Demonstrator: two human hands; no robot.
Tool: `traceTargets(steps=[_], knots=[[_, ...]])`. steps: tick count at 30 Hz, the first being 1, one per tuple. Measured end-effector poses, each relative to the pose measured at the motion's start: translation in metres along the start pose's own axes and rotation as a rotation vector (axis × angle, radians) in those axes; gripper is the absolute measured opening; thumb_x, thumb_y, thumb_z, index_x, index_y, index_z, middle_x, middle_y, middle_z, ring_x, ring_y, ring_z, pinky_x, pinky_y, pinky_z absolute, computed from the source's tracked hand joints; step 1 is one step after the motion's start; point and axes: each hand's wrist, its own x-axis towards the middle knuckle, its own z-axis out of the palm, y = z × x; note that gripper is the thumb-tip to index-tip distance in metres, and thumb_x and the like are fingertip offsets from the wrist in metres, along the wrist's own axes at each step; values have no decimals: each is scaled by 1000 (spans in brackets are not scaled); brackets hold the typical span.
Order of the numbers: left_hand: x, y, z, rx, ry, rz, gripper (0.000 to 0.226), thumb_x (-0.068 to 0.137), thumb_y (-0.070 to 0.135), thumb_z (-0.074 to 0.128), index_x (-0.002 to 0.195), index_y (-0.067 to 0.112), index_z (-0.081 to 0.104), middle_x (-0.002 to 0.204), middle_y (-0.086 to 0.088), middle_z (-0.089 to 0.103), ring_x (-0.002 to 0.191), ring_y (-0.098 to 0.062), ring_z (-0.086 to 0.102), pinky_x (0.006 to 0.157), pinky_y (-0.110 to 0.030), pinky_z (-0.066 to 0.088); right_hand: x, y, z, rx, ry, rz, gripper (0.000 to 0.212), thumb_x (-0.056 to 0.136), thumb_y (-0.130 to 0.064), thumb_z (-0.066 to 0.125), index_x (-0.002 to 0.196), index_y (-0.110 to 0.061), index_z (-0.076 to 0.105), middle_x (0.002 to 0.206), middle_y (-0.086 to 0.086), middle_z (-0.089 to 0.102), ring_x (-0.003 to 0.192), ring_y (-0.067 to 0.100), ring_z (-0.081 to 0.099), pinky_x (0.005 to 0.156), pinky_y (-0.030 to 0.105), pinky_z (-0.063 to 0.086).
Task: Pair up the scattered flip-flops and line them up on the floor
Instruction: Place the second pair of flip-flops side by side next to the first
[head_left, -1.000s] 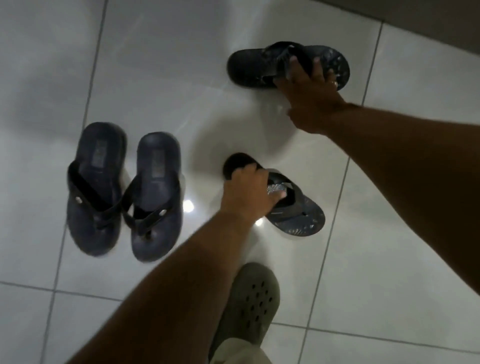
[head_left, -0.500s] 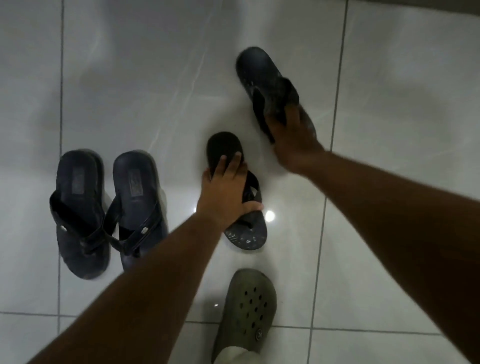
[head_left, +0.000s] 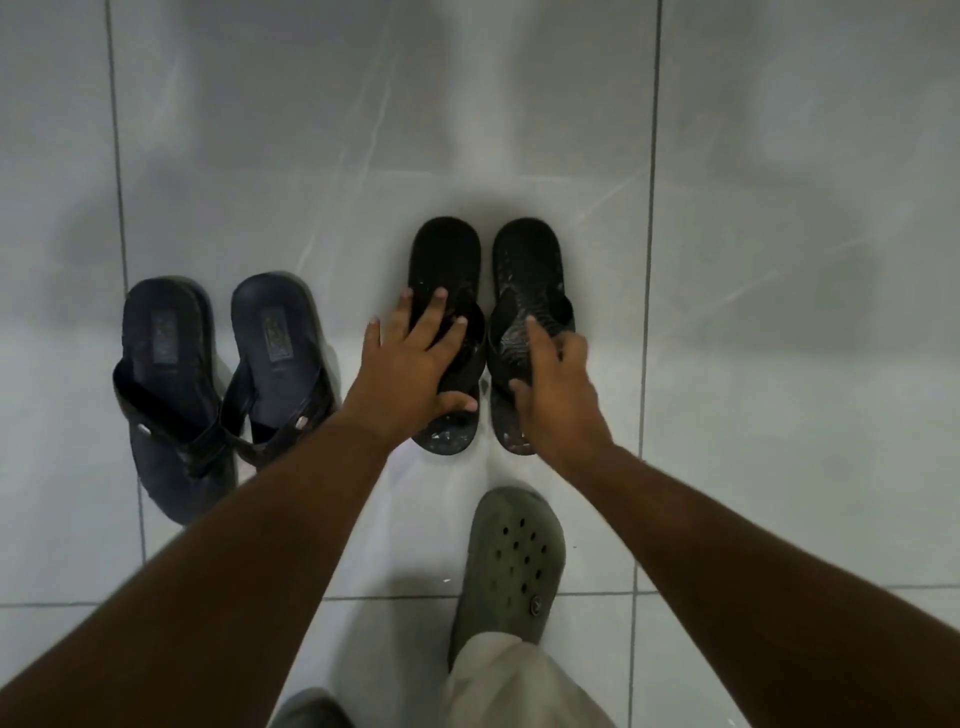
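- Resting flat on the white tiled floor (head_left: 779, 364), two black flip-flops side by side, heels away from the camera, toes toward it, nearly parallel with a thin gap between.
- Spread across the left black flip-flop (head_left: 447, 270): the left hand (head_left: 415, 374), fingers splayed and open over the strap, thumb near the toe end, palm pressing rather than clutching.
- Laid on the right black flip-flop (head_left: 527, 265): the right hand (head_left: 558, 400), forefinger stretched onto the strap, other fingers curled loosely; no firm grasp visible.
- Standing well to the left, a dark blue pair (head_left: 218, 364), already together, straps touching at the toe end.
- Planted just below the black pair, a grey-green perforated clog (head_left: 511, 561) with a pale trouser leg (head_left: 514, 680) above it.
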Motion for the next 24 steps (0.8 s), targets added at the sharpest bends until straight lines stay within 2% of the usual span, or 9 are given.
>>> traceTargets(steps=[2, 3, 6, 8, 19, 22, 24], knots=[[-6, 0, 6, -78, -18, -46, 86, 80, 62, 56, 151, 28, 21, 164, -7, -7, 147, -45, -2, 115, -63, 16, 3, 8, -7, -158, 112, -32, 78, 86, -32, 66, 149, -25, 21, 145, 19, 30, 118, 35, 46, 97, 46, 47], [-6, -1, 9, -111, -26, -48, 82, 81, 58, 58, 150, 28, 25, 164, -6, -8, 146, -46, -2, 116, -62, 20, 4, 11, -11, -243, 98, -45, 80, 85, -37, 66, 150, -26, 20, 150, 20, 25, 122, 38, 43, 99, 50, 45], [-5, 2, 13, -188, -33, -40, 73, 82, 50, 63, 146, 28, 36, 164, -3, -9, 146, -47, -6, 114, -61, 28, 5, 16, -5, -345, -116, -95, 71, 92, -39, 57, 151, -26, 20, 162, 13, 4, 132, 41, 32, 108, 53, 36], [-10, 6, 16, -209, -38, -52, 72, 81, 47, 65, 145, 27, 38, 164, -3, -10, 146, -46, -7, 113, -62, 29, -3, 13, 4, -355, -209, -88, 65, 96, -34, 51, 152, -23, 20, 163, 10, 2, 134, 43, 29, 111, 52, 34], [-54, 7, 49, -291, -76, -103, 74, 84, 51, 60, 148, 29, 29, 163, 2, -14, 147, -40, -15, 113, -62, 28, -42, 9, 36, -358, -213, -19, 60, 97, -28, 48, 152, -22, 23, 164, 8, 3, 136, 45, 27, 112, 55, 33], [-58, 7, 43, -255, -75, -79, 83, 82, 57, 57, 150, 28, 21, 164, -2, -13, 147, -42, -11, 114, -63, 25, -44, 5, 32, -360, -190, -26, 68, 93, -34, 55, 151, -25, 21, 164, 8, -2, 138, 45, 25, 109, 60, 34], [-63, 6, 41, -179, -20, -75, 92, 79, 64, 56, 152, 27, 14, 163, -8, -12, 147, -45, -8, 114, -63, 19, -47, 1, 30, -347, -106, 10, 75, 88, -41, 59, 150, -28, 19, 163, 10, -5, 140, 46, 23, 106, 63, 36]])
